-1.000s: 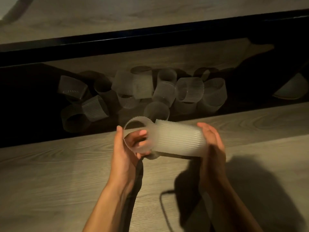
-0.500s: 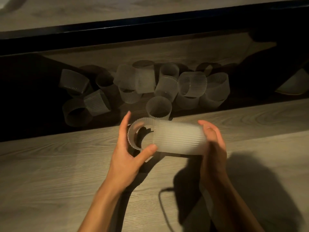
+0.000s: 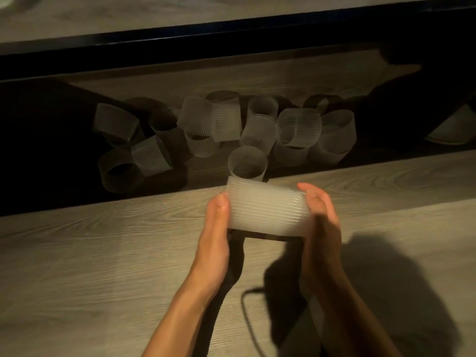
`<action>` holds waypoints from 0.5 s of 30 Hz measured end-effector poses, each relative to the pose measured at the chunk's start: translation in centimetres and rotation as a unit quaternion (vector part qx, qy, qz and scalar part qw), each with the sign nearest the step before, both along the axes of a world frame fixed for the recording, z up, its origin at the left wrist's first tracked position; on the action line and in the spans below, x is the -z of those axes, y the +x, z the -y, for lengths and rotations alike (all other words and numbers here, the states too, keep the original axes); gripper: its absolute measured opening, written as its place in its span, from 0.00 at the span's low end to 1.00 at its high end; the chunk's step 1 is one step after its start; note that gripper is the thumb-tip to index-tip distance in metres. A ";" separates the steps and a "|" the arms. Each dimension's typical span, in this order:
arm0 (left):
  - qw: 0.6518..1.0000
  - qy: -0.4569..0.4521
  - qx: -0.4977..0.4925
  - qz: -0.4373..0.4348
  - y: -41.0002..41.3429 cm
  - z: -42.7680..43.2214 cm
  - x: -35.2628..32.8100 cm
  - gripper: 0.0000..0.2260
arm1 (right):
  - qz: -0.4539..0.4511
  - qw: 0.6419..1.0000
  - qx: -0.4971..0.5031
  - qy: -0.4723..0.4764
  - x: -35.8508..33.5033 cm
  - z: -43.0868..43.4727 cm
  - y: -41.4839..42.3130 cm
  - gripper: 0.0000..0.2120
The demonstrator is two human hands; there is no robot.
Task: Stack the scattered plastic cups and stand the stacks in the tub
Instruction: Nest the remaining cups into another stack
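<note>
Holds both bare forearms up from the bottom edge, converging toward centre frame. Presses left grip, edge-on with fingers straight, against one end of the cup stack; curls right grip over the other end.

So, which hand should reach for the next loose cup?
Left. The left hand only presses flat on the end of the stack, near the nearest loose cup; the right hand grips it.

Left hand presses, right hand grips sideways cup stack; loose cups beyond.
</note>
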State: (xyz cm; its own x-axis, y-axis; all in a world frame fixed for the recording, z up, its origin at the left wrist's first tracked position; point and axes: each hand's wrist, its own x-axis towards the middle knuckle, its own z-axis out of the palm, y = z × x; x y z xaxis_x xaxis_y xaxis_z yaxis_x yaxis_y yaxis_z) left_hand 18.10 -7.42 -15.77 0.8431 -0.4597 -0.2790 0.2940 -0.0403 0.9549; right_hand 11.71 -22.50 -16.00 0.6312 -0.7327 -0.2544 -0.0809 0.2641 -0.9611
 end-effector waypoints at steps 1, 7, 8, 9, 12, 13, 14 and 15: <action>1.000 0.002 0.024 -0.014 0.0 0.0 0.1 0.34 | 0.000 1.000 0.002 -0.004 0.0 0.1 -0.1 0.14; 0.984 0.086 -0.070 0.136 1.6 0.7 -0.6 0.21 | 0.002 0.997 0.071 0.003 -0.1 1.9 -0.7 0.09; 0.956 0.165 -0.083 0.227 2.3 1.0 -0.9 0.18 | 0.000 0.997 0.077 0.004 -0.1 2.1 -0.7 0.09; 0.917 0.239 -0.067 0.313 3.0 1.5 -1.1 0.20 | -0.002 0.997 0.083 0.005 -0.2 2.2 -0.8 0.09; 0.830 0.386 0.054 0.398 4.6 3.0 -0.6 0.27 | 0.000 0.995 0.103 0.002 -0.5 2.5 -0.8 0.09; 0.833 0.401 0.072 0.374 4.9 3.5 -0.6 0.27 | 0.000 0.994 0.109 -0.003 -0.6 2.6 -0.9 0.10; 0.848 0.396 0.072 0.345 5.0 3.8 -0.5 0.25 | -0.001 0.993 0.114 -0.004 -0.7 2.7 -1.0 0.12; 0.869 0.374 0.061 0.319 5.0 3.9 -0.3 0.21 | -0.004 0.993 0.117 -0.004 -0.7 2.8 -1.2 0.13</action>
State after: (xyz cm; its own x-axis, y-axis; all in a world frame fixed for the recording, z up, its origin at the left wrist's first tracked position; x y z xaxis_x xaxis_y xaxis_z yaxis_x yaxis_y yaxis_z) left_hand 23.14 -11.33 -15.47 0.8940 -0.4470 -0.0313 -0.3354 -0.7139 0.6147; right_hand 10.51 -25.26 -15.34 0.4421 -0.8610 -0.2515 -0.0258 0.2680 -0.9631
